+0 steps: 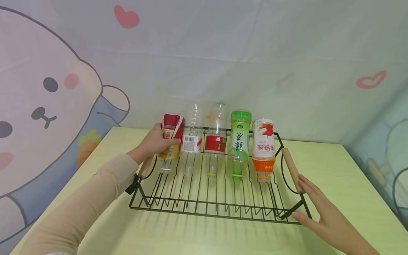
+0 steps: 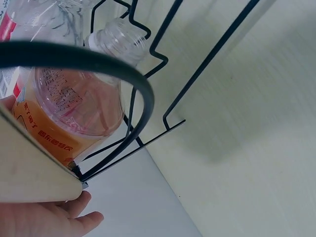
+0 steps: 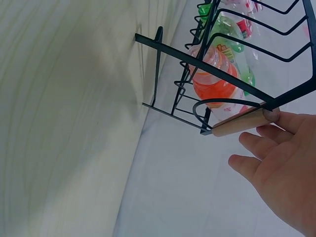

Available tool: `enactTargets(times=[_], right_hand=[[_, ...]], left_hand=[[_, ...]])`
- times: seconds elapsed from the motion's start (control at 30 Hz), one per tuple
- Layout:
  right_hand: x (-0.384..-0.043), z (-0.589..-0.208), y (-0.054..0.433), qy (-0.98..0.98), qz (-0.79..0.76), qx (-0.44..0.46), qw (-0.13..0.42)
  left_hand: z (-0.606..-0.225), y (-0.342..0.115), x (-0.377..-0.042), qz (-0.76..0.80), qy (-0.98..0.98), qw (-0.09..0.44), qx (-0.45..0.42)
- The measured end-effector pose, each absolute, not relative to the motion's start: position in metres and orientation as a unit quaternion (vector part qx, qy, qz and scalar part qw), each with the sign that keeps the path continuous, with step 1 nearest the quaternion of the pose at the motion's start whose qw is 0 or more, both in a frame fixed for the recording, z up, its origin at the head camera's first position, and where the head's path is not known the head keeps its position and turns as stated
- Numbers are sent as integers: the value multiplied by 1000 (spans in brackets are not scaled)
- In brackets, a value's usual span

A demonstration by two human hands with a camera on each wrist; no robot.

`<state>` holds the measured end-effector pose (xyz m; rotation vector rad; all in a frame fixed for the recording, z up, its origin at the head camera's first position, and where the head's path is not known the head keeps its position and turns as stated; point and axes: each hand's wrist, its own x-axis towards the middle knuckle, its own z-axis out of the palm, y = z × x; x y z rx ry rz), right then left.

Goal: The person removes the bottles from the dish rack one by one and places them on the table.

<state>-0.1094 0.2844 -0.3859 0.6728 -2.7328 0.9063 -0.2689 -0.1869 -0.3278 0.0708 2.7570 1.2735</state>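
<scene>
A pale backdrop (image 1: 229,53) with printed cartoons and hearts rose behind the yellow-green table (image 1: 334,170), whose left edge slanted away outside your left sleeve (image 1: 95,191). Your left hand (image 1: 155,141) grasped the red-and-gold bottle (image 1: 170,132), thumb across its front, at the left end of the black wire rack (image 1: 204,214), near the left wooden handle (image 1: 146,167). Beside it, necks toward you, ran a white-labelled clear bottle (image 1: 191,144), a red-labelled clear bottle (image 1: 215,143), a green bottle (image 1: 240,132) and a white-and-orange bottle (image 1: 264,141), with narrow gaps between. Bare wires extended from their necks to the rack's near bar; tabletop continued below that. Your right hand (image 1: 325,212) was relaxed, fingertips touching the right wooden handle (image 1: 290,168) without closing around it, and more tabletop lay between that handle and the table's right edge.
</scene>
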Motion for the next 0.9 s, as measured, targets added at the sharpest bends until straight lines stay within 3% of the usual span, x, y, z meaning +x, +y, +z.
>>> enactTargets(times=[0.4, 0.9], right_hand=[[-109, -385, 284, -921, 302, 226, 95], [-115, -364, 283, -930, 277, 226, 81]], left_hand=[[-301, -191, -264, 445, 895, 3, 41], [-261, -178, -244, 458, 885, -10, 77]])
